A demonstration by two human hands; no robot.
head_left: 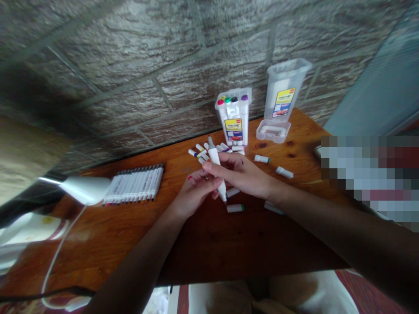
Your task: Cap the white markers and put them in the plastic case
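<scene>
A white marker [214, 158] with a grey upper end is tilted between my two hands, its dark narrow tip pointing down toward the table. My right hand [240, 174] grips its middle between thumb and fingers. From the left, my left hand [198, 192] closes its thumb and fingers on the lower part. White marker caps lie around the hands: a green-ended cap [235, 208] just below the tip, another green-ended cap [262, 159] and a white cap [284, 172] to the right. Several more caps [202, 150] are bunched behind my hands, partly hidden.
A clear case of markers [234, 117] stands against the brick wall [131, 78]. Right of it are a tall translucent container [284, 93] and its lid [273, 131]. Several markers [134, 185] lie in a neat row at left, beside a white lamp [87, 190] with a cord [60, 246].
</scene>
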